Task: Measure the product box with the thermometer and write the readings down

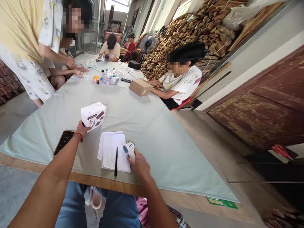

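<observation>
My left hand (83,129) grips the near lower edge of a white box (93,115) printed with brown bars and lettering; the box stands upright on the cloth. In my right hand (140,164) is a white and blue infrared thermometer (129,149), its blue end pointing left over the papers. Between my hands lie several printed sheets of paper (111,153), loosely stacked. A black pen (116,162) rests on them, its lower end past the sheets. A dark phone (63,141) lies left of the papers, beside my left forearm.
Grey-green cloth (152,126) covers the long table. Farther along stand a clear plastic basin (112,77) of bottles and an orange object (96,79). At right, a seated person (181,79) holds a cardboard box (140,87). A person (26,47) leans in from the left.
</observation>
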The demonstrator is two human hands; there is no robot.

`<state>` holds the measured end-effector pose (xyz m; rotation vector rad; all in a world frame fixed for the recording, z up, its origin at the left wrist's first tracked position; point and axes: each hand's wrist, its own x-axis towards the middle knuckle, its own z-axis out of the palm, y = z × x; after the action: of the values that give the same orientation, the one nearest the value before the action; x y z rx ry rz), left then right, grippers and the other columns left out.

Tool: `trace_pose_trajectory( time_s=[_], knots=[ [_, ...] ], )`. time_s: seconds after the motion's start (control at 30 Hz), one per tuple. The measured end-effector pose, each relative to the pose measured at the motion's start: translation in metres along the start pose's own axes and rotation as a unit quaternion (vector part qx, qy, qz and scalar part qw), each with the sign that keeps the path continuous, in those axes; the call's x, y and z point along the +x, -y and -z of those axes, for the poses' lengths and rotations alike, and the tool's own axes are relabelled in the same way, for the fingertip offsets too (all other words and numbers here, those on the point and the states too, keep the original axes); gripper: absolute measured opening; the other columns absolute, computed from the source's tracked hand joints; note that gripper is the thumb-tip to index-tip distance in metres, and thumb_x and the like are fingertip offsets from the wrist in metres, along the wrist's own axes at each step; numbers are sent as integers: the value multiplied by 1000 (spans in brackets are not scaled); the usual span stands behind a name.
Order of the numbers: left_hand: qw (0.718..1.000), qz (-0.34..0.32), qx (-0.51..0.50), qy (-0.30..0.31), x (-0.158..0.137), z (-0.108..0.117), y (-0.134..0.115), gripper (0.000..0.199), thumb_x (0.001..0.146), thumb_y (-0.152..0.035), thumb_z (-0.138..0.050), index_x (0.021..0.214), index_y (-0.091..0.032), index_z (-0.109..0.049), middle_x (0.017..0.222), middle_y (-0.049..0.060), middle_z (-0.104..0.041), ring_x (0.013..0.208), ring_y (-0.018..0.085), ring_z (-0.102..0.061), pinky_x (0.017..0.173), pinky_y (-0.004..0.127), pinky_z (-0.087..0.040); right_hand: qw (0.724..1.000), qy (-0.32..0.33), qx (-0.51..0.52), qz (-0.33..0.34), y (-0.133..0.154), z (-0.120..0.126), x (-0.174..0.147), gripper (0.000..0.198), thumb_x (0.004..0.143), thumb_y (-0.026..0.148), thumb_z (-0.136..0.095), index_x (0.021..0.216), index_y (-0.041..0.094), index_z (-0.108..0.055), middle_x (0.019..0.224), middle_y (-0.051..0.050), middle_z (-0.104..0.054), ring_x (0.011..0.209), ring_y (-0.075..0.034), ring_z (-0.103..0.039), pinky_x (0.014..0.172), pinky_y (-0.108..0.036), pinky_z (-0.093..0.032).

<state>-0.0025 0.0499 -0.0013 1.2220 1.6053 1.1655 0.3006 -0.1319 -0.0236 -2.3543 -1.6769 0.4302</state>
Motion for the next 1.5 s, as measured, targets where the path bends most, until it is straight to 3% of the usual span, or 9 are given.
trace_pose_trajectory(
  time_s=[0.13, 0.27, 0.43, 0.6, 0.9, 1.13, 1.33, 1.5],
  knots=[
    [996, -28, -77, -19, -26, 3, 3, 69, 56, -32, -84, 116, -17, -52, 113, 11, -65, 104, 25, -61, 91, 38, -48, 986, -52, 154, -31, 5, 9, -2, 48, 79, 34, -49, 122, 12, -57, 112, -16, -64, 101, -29, -59, 78, -35, -44],
    [981, -85, -169, 45, -73, 14, 5, 58, 64, -48, -77, 110, -17, -60, 109, 9, -68, 102, 26, -62, 89, 38, -49, 916, -109, 385, 3, 25, 16, -23, 55, 71, 51, -58, 110, 13, -63, 100, -12, -69, 88, -26, -60, 74, -34, -46],
    [984, -80, -153, 40, -121, 14, 20, 59, 68, -54, -72, 109, -14, -61, 106, 10, -69, 98, 26, -63, 85, 37, -50, 840, -9, 539, 68, 73, 17, -48, 34, 69, 50, -64, 81, 18, -65, 71, -2, -65, 68, -18, -55, 63, -28, -43],
    [985, -141, -93, 20, -130, 9, 35, 50, 80, -57, -59, 107, -15, -62, 104, 10, -69, 96, 25, -62, 84, 35, -49, 786, 54, 611, 76, 108, 5, -45, 29, 75, 47, -61, 65, 20, -55, 56, 4, -53, 56, -13, -47, 57, -26, -37],
    [981, -193, -35, 11, -129, 9, 38, 42, 86, -52, -53, 106, -16, -62, 100, 8, -69, 92, 24, -62, 84, 34, -48, 796, 63, 597, 79, 141, 1, -31, 32, 76, 45, -59, 57, 22, -48, 51, 5, -46, 52, -12, -40, 52, -26, -33],
    [979, -197, -43, 31, -128, 9, 39, 42, 87, -52, -51, 108, -17, -61, 100, 8, -69, 92, 23, -62, 82, 33, -48, 805, 42, 588, 61, 145, -6, -28, 31, 74, 45, -60, 57, 22, -48, 50, 5, -47, 52, -12, -41, 53, -26, -34],
    [981, -184, -46, 30, -129, 10, 37, 43, 85, -53, -53, 108, -17, -61, 101, 8, -68, 93, 24, -61, 83, 34, -47, 795, 45, 603, 49, 147, -8, -28, 27, 74, 44, -59, 60, 21, -51, 50, 6, -47, 50, -11, -40, 50, -25, -33],
    [984, -167, -61, 34, -130, 11, 32, 45, 82, -55, -55, 105, -18, -63, 98, 8, -69, 92, 24, -61, 84, 34, -47, 809, 41, 584, 53, 147, -7, -28, 30, 74, 45, -60, 58, 21, -50, 51, 5, -49, 51, -12, -43, 51, -25, -34]
  ],
)
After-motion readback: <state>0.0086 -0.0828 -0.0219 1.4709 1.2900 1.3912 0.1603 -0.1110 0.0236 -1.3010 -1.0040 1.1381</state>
